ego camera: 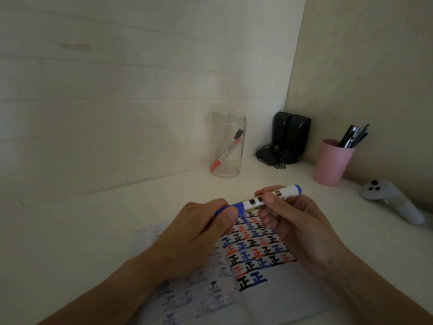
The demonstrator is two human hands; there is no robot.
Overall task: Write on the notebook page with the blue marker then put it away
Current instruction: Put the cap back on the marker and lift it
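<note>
We see both hands closed on the blue marker [255, 201], which is held nearly level above the notebook [269, 289]. The left hand [199, 233] curls around the blue cap end, thumb pressed on top; the right hand [293, 221] pinches the white barrel between thumb and fingers, with the blue tail end poking out past them. We cannot tell whether the cap is seated or partly pulled. Beneath, the open page carries rows of blue, red and black characters. Farther back on the white surface [117, 219] stands a clear jar [227, 146] holding a red marker [226, 150], then black speakers [291, 136], a pink cup [332, 163] of pens, and a white controller [393, 200] at the right
</note>
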